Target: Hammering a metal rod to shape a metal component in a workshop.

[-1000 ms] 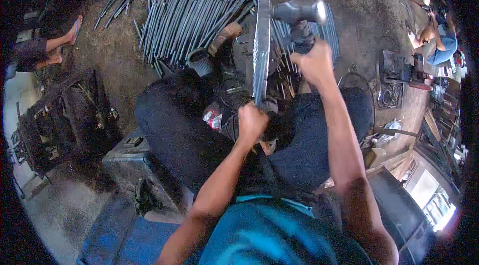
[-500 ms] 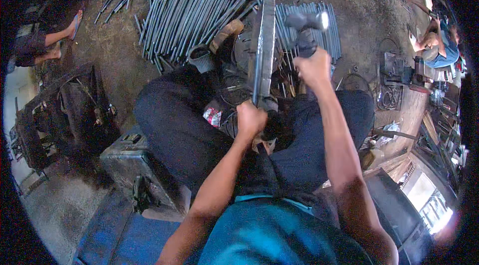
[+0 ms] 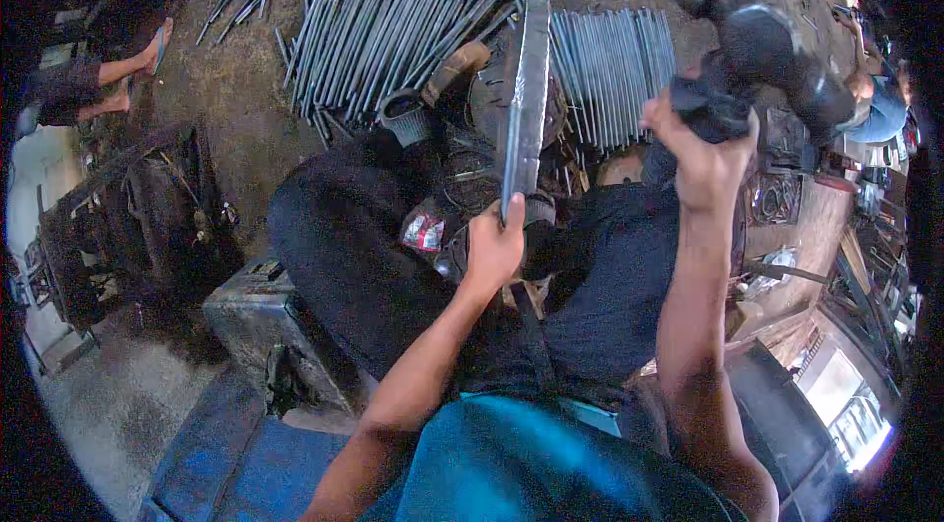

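Head view, frame: dark metal frame (image 3: 123, 227), far left of the left hand (image 3: 495, 247).
Foot: a second person's sandalled foot (image 3: 159, 45), well ahead and left of that hand.
Box: worn metal box (image 3: 265, 325), left of and behind the left hand.
Pile: slanted rods (image 3: 379, 50), ahead-left of it.
Basket: grey (image 3: 405, 119), between pile and left hand.
Packet: red and white (image 3: 423, 232), just left of the left hand.
Left hand: closed around the near end of the bar, thumb along it.
Bar: grey, bright-edged (image 3: 531, 80), extending ahead of the left hand.
Row: parallel rods (image 3: 615, 70), ahead-left of the right hand (image 3: 710, 148).
Right hand: clenched on the hammer handle, raised.
Hammer: head (image 3: 759, 42) motion-blurred, ahead-right of the right hand.
Co-worker: seated (image 3: 875, 119), well right of it.
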A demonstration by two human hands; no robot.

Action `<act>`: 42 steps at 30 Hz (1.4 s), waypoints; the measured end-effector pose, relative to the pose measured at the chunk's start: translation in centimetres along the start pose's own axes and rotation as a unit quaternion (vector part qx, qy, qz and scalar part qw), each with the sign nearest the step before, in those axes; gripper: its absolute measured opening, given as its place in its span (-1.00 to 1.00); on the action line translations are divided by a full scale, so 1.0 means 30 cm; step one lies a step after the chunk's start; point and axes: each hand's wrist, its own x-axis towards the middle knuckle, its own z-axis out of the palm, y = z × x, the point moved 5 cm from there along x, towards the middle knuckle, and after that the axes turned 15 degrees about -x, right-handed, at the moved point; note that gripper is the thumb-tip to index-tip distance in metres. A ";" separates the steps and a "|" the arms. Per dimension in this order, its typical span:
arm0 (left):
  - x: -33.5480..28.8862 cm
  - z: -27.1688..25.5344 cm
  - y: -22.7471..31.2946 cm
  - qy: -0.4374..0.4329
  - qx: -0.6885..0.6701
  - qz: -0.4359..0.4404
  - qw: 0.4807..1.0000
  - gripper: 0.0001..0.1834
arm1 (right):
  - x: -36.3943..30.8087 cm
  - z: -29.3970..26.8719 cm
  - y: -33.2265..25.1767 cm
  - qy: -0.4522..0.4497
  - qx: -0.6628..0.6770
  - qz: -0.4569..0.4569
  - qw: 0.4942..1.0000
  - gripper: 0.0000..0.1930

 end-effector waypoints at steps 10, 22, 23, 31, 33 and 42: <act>0.028 0.056 -0.030 -0.014 0.102 0.013 0.995 -0.58 | -0.170 0.258 0.128 -0.253 0.125 0.299 0.912 -0.59; 0.034 0.061 -0.066 0.038 0.177 0.019 0.983 -0.54 | -0.046 0.157 0.036 -0.001 0.144 -0.053 0.988 -0.63; 0.034 0.068 -0.067 0.046 0.195 0.028 0.979 -0.55 | -0.083 0.211 0.079 0.013 0.250 0.032 0.968 -0.64; 0.026 0.067 -0.070 0.043 0.200 0.030 0.978 -0.54 | -0.011 0.224 0.123 -0.192 0.057 0.259 0.945 -0.85; 0.016 0.075 -0.064 0.045 0.213 0.031 0.975 -0.54 | 0.068 0.088 0.019 -0.114 0.137 0.218 0.960 -0.88; 0.013 0.098 -0.045 0.047 0.229 0.056 0.971 -0.56 | -0.212 0.403 0.165 -0.237 -0.104 0.179 0.949 -0.60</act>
